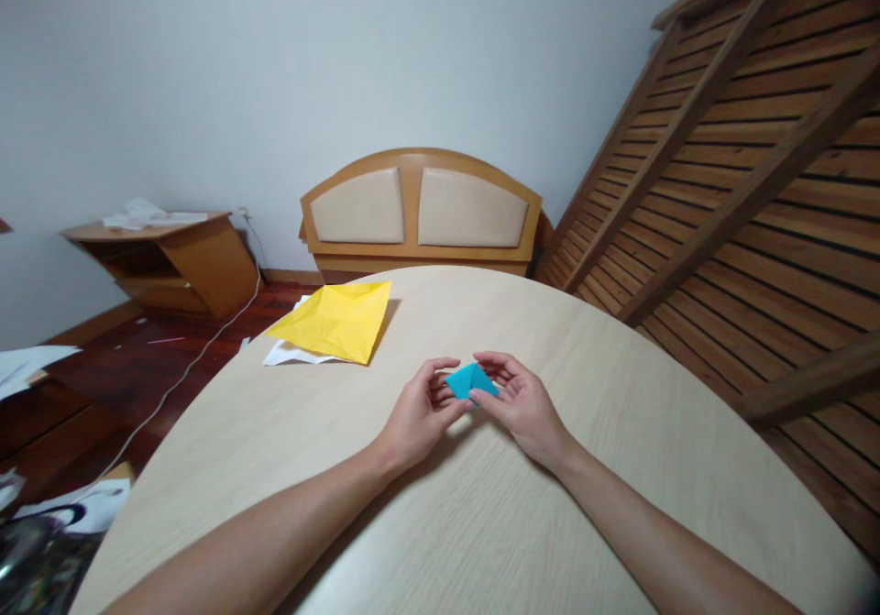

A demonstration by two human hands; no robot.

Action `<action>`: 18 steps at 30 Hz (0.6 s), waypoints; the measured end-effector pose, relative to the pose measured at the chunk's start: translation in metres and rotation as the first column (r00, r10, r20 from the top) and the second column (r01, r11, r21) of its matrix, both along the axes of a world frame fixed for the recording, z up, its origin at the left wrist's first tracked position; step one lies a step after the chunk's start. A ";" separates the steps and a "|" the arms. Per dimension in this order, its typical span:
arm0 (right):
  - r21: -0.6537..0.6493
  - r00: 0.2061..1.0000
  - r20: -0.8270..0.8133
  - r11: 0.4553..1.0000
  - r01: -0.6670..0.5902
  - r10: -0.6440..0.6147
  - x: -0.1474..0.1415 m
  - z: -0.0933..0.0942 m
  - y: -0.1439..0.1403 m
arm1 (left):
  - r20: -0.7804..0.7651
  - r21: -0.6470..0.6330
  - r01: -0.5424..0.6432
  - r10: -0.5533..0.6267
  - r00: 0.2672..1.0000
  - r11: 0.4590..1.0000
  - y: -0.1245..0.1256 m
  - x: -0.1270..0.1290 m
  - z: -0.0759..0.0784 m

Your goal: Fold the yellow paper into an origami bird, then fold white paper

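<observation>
- I see both hands pinching the small folded blue paper (471, 380): left hand (417, 416) and right hand (521, 404) curled on its opposite edges, just above the desk (619, 395).
- Risk, I reckon: uneven pressure skews a crease or tears a corner.
- Farther left, yellow paper (336, 320) lies on a white sheet (285, 355).

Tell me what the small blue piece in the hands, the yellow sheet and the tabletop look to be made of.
Blue piece: thin matte paper by its look, with sharp straight folds, held between left hand and right hand.
Yellow sheet: also paper, creased and slightly raised.
Table: pale wood-grain surface with a dull sheen, likely laminate or veneer; which one cannot be told.
</observation>
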State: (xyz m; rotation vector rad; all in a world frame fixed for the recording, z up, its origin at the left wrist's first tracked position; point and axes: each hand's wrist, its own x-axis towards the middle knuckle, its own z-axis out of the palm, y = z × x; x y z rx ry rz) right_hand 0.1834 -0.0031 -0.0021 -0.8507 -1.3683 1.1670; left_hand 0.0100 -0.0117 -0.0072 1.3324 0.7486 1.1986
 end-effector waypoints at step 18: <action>-0.053 0.997 0.061 0.997 0.048 -0.045 0.004 0.002 0.004 | -0.227 0.145 -0.089 0.121 0.966 0.985 -0.002 -0.001 0.000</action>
